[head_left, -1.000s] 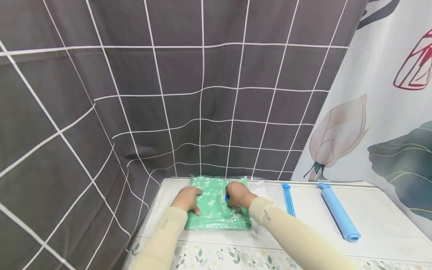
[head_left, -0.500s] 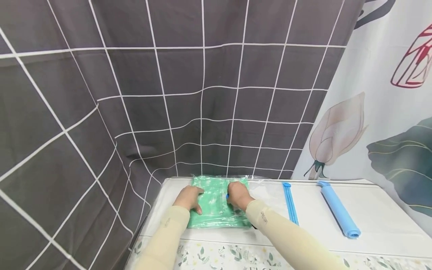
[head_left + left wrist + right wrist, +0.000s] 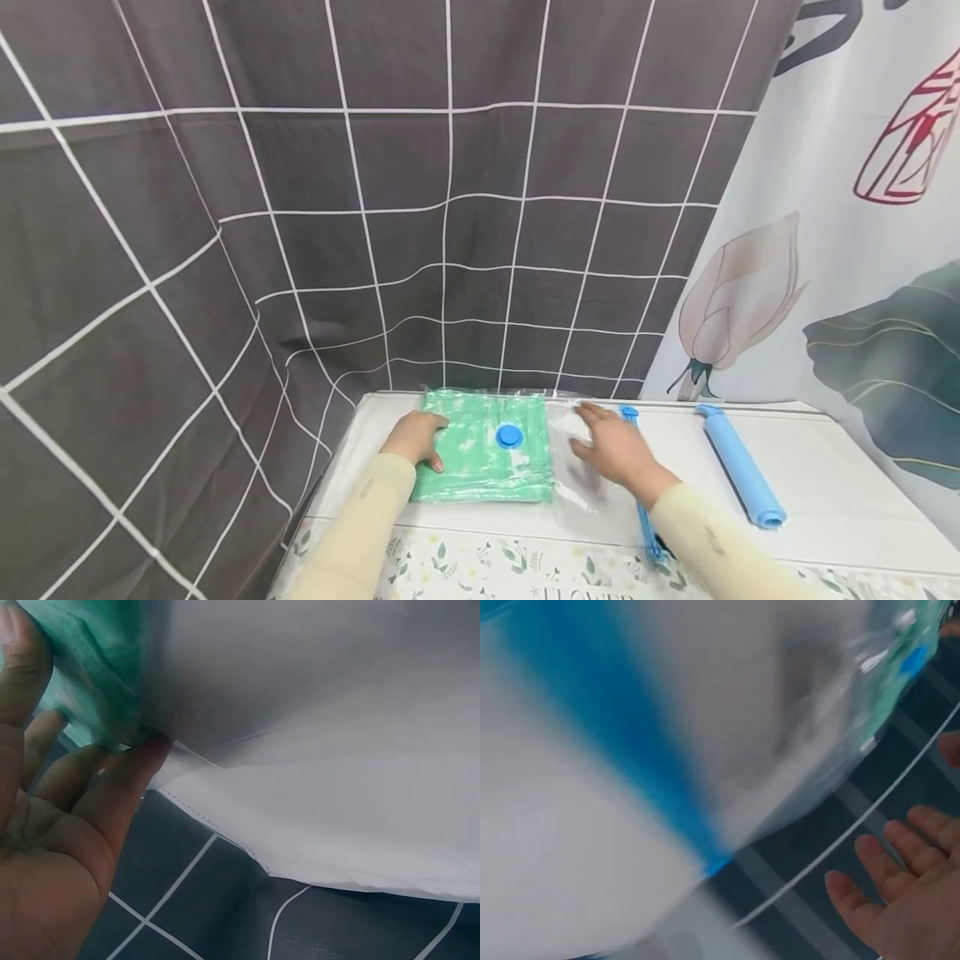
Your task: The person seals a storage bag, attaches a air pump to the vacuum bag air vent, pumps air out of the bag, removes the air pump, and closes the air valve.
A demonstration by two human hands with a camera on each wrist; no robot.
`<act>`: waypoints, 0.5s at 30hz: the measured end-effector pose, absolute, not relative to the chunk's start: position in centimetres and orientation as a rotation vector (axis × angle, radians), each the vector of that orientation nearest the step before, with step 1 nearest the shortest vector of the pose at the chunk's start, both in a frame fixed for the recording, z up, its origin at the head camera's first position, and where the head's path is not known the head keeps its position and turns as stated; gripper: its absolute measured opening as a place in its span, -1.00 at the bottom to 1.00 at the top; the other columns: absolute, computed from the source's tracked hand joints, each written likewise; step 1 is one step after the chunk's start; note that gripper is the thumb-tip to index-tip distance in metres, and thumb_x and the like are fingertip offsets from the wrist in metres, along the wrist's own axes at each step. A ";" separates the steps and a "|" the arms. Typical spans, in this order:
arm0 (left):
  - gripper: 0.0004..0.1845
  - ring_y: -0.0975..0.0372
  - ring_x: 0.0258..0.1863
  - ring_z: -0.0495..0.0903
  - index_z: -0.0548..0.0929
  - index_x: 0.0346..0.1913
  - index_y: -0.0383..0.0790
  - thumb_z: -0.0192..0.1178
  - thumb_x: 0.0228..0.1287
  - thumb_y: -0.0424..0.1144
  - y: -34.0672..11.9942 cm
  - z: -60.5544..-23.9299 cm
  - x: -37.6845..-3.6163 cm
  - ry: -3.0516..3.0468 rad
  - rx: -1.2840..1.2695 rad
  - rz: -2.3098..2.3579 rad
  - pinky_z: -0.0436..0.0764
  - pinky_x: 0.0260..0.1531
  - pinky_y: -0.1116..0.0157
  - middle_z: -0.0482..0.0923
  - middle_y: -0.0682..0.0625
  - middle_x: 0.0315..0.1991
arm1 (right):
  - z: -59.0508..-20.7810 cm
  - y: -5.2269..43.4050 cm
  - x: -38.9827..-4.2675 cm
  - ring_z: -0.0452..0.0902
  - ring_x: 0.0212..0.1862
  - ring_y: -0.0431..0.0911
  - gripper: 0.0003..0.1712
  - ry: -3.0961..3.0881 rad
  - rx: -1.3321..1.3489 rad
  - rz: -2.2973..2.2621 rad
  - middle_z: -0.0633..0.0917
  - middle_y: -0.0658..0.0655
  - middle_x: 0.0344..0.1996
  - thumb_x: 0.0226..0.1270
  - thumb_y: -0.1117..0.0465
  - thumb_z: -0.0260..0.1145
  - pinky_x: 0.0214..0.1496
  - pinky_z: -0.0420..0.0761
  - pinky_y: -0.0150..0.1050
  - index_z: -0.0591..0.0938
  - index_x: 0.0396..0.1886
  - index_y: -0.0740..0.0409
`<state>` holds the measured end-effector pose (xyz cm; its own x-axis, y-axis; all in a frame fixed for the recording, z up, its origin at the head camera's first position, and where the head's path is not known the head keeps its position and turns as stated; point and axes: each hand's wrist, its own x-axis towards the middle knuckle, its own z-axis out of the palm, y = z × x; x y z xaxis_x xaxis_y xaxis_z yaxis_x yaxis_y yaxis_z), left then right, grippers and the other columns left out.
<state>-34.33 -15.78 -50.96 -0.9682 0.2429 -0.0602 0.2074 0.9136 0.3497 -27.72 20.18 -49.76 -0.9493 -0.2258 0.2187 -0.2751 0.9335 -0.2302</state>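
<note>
A clear plastic storage bag point(image 3: 480, 479) with a folded green item inside lies flat on the white table. On its top is a round blue valve cap point(image 3: 509, 436). My left hand point(image 3: 413, 437) rests on the bag's left edge, thumb and fingers spread over it; in the left wrist view its fingertips are right at the green edge. My right hand point(image 3: 617, 446) is off the valve, fingers extended, above the bag's clear right part point(image 3: 573, 467). Under that hand and wrist runs a blue zip strip point(image 3: 648, 533), partly hidden. The right wrist view is blurred.
A light blue tube with a handle-like top end point(image 3: 742, 471), resembling a hand pump, lies at the right. Flowered cloth point(image 3: 480, 558) covers the table's front. A dark grid-patterned curtain point(image 3: 480, 233) hangs behind and at the left, with a printed white curtain point(image 3: 757, 292) at right.
My right hand has left the blue valve cap, uncovering it, and moved right with its fingers opening. The left hand stays at the bag's left edge. The blue strip's near end now lies farther forward.
</note>
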 end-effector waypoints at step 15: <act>-0.10 -0.35 0.69 0.41 0.53 0.66 -0.15 0.62 0.32 0.03 -18.0 -52.0 -34.1 2.884 0.334 0.751 0.40 0.66 -0.46 0.47 -0.31 0.69 | -53.6 29.5 -24.8 0.24 0.70 0.60 0.11 -2.997 -0.021 0.428 0.30 0.57 0.72 0.62 -0.34 0.33 0.62 0.26 0.76 0.33 0.71 0.46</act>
